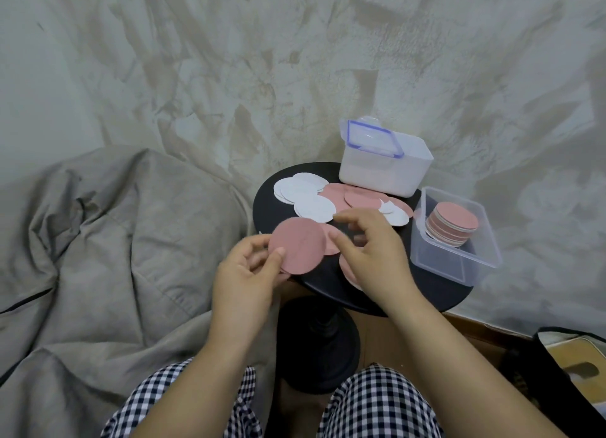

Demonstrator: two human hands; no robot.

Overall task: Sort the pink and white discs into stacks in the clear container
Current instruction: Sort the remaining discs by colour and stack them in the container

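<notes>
The left hand [249, 270] pinches a pink disc [296, 245] by its lower left edge. The thumb lies on the disc's face and the other fingers [255, 240] are curled behind it. The disc is held tilted, well to the left of the clear container [459, 263]. The right hand [373, 254] hovers just beside that disc, between it and the clear container. Its fingers [349, 216] are loosely curled, with the thumb tip at the edge of another pink disc. Motion blur makes it impossible to tell whether they pinch anything.

More pink discs show partly under this hand. Left of the clear container and farther from the person lie the loose pink discs [357, 196], overlapping one another. Farther left still is a fanned pile of white discs [301, 188]. A couple more white ones lie close to the container's left wall.

Inside the clear container, against its far wall, is a stack of pink discs [454, 222], leaning slightly. The container itself sits at the right edge of a round black table [377, 298] on a pedestal. Behind the clear container is a white box [383, 175], and a blue-trimmed lid [373, 139] rests tilted on top of it.

Far to the left of the container lies rumpled grey-beige bedding [98, 240]. Nearer the person are checked trousers [377, 405] and a dark bag [574, 372].
</notes>
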